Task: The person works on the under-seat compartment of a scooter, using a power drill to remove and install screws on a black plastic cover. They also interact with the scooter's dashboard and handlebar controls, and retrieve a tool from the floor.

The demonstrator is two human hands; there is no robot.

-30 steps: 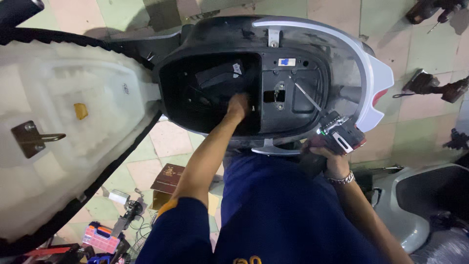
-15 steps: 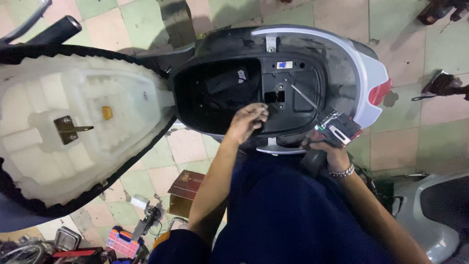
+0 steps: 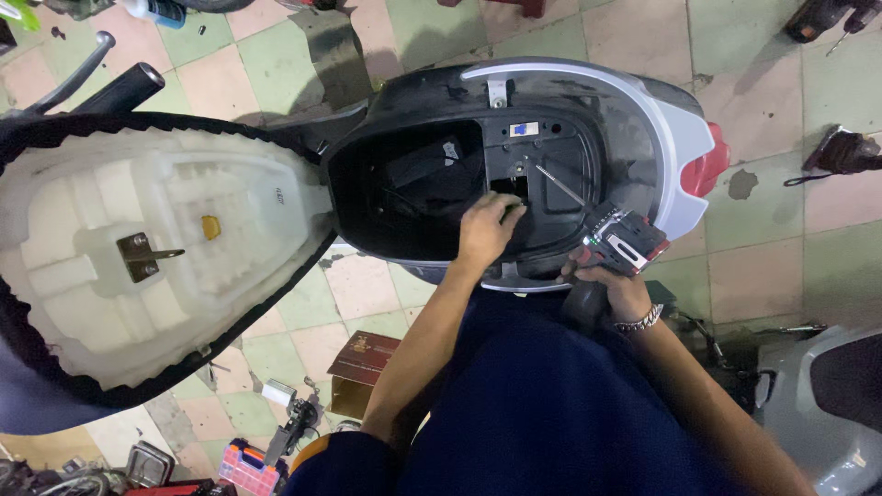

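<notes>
L hand (image 3: 485,230) in scooter bay (image 3: 413,197), fingers curled, contents unclear.
R hand (image 3: 614,287) gripping drill (image 3: 617,246); bit runs 10 o'clock, tip nearer L hand.

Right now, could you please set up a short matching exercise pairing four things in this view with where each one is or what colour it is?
Things:
1. left hand
2. power drill
3. raised seat underside
4. tail light

Places or colours:
A. red, at the scooter's rear end
B. white, tipped open left of the compartment
C. reaching into the black under-seat compartment
D. gripped in the right hand, bit pointing into the compartment

Pairs: 1-C, 2-D, 3-B, 4-A
</notes>
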